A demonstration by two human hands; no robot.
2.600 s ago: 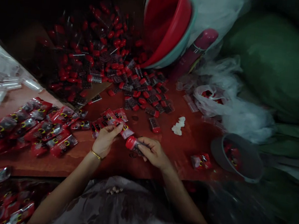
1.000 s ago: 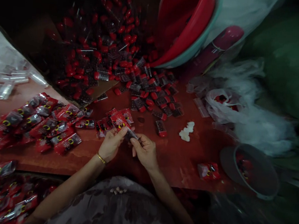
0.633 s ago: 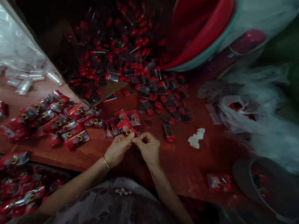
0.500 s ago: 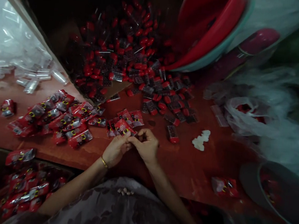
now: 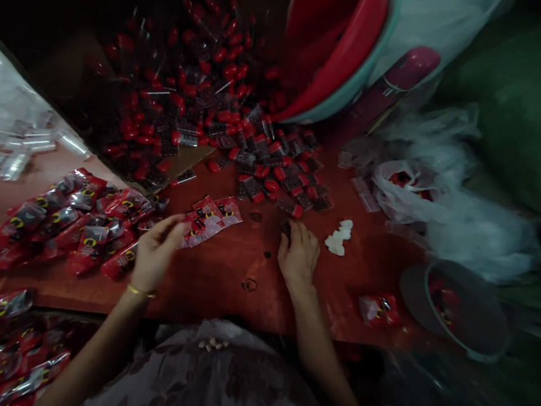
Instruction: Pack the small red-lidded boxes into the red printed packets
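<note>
My left hand (image 5: 158, 253) is at the left edge of several flat red printed packets (image 5: 214, 217), thumb and fingers apart and slightly blurred. Whether its fingertips touch the packets I cannot tell. My right hand (image 5: 300, 254) rests low over the table with its fingers closed around a small dark item (image 5: 286, 229), mostly hidden, which looks like one of the red-capped clear containers. Just beyond it spreads a large pile of these red-capped containers (image 5: 230, 119). Filled red packets (image 5: 89, 246) are heaped beside my left hand.
A cardboard box (image 5: 45, 101) lies open at the back. Red and teal basins (image 5: 346, 63) lean beside a purple flask (image 5: 394, 84). Clear tubes (image 5: 16, 166) lie left; plastic bags (image 5: 483, 223) and a grey bin (image 5: 470, 311) stand right. More packets (image 5: 21, 358) fill a lower container.
My hands were together over a red packet; they have separated, the left going left and the right going right to the containers. The whole view has shifted, so the table scene appears further left.
</note>
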